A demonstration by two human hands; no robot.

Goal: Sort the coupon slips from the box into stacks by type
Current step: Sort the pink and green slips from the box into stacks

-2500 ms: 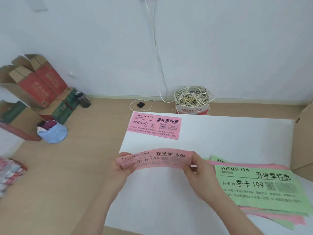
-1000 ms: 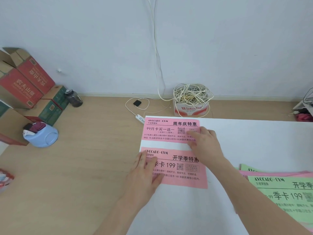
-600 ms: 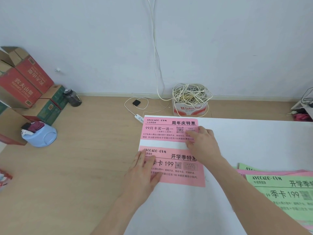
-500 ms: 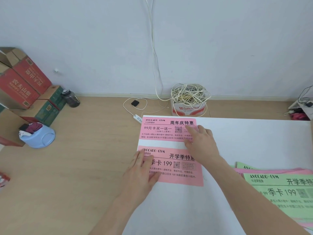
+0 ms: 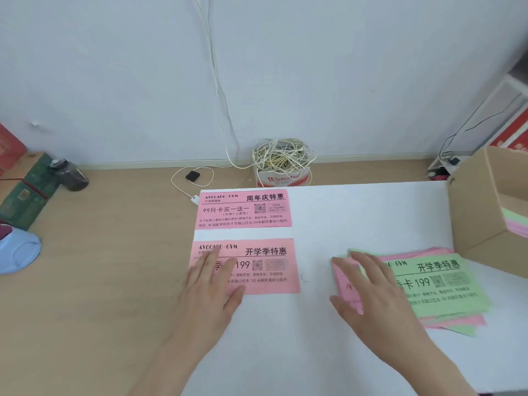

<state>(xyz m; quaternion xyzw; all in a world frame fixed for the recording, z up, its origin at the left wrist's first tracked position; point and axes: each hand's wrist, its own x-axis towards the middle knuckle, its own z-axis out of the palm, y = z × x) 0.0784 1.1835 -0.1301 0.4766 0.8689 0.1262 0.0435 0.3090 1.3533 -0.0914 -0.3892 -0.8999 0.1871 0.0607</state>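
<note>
Two pink coupon slips lie flat at the left of the white table: an anniversary slip at the back and a school-season slip in front of it. My left hand rests flat on the front slip's left half, fingers straight. My right hand lies with spread fingers on the left end of a mixed pile of pink and green slips, a green one on top. A cardboard box at the right edge holds more green and pink slips.
On the wooden floor behind the table stand a tub of tangled cable, a power adapter and a power strip. At far left are stacked cartons, a dark jar and a blue basin.
My right hand left the back pink slip and moved right onto the mixed pile. My left hand stays on the front pink slip. The view turned right, bringing the box into sight.
</note>
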